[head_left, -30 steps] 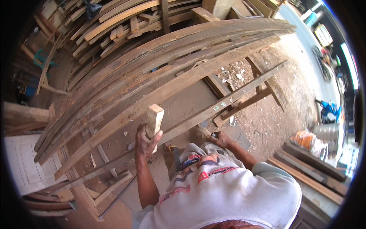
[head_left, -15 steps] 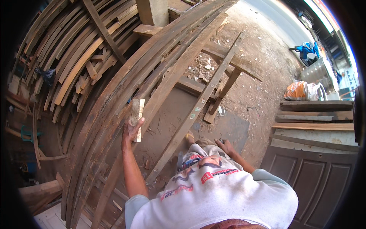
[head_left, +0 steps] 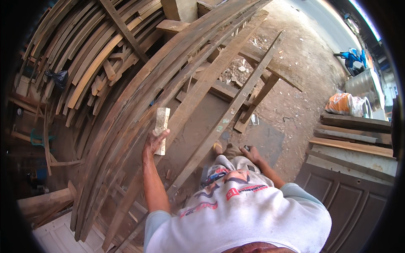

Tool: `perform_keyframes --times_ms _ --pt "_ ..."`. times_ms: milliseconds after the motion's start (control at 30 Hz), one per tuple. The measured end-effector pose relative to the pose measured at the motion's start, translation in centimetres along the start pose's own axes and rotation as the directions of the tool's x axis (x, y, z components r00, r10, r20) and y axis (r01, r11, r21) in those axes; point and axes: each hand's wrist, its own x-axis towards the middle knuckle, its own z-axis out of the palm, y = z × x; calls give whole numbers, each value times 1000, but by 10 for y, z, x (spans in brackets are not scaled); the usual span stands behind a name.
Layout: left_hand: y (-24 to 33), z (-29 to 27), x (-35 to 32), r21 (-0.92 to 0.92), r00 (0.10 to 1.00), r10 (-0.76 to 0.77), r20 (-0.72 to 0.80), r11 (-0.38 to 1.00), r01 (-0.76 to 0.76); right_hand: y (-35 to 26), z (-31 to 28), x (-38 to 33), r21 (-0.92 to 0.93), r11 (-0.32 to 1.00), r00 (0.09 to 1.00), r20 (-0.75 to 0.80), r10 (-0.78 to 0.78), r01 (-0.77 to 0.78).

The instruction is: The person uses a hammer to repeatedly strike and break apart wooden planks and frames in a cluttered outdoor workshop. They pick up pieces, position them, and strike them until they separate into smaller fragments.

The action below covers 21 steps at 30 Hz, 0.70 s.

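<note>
My left hand (head_left: pixel 153 142) is closed round a short, pale wooden block (head_left: pixel 162 120), held upright beside the long planks. Behind and under the block runs a long plank (head_left: pixel 198 92) of brown wood, one of several lying side by side. Whether the block touches it, I cannot tell. My right hand (head_left: pixel 253 156) hangs low by my right leg with its fingers curled round a small dark thing (head_left: pixel 247 148), too small to name. A narrow wooden beam (head_left: pixel 217 130) with pale green marks slants between my two hands, nearer the left one's side.
Curved stacks of boards (head_left: pixel 80 55) fill the far left, with a black plastic bag (head_left: pixel 58 78) among them. At the right stand a brown panelled door (head_left: pixel 337 202) and stacked planks (head_left: pixel 352 145). Beyond these are an orange-and-white sack (head_left: pixel 339 103) and a metal drum (head_left: pixel 366 86).
The whole view has shifted a little, so the scene sits further right in it. My left hand still holds the wooden block; my right hand stays low by my leg.
</note>
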Motion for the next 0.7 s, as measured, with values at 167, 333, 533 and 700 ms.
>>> perform_keyframes --times_ms 167,333,533,700 --pt "2 26 -40 -89 996 42 75 995 -35 -10 -1 8 -71 994 991 110 -73 81" --pt "-18 47 -60 -141 988 70 136 989 -51 -12 9 16 -44 993 988 121 -100 106" --pt "-18 41 -69 -388 981 192 23 906 -168 -24 15 25 -70 997 994 108 -35 43" --pt "-2 17 -54 -427 965 242 -96 866 -260 -25 17 28 -103 995 998 68 -2 9"
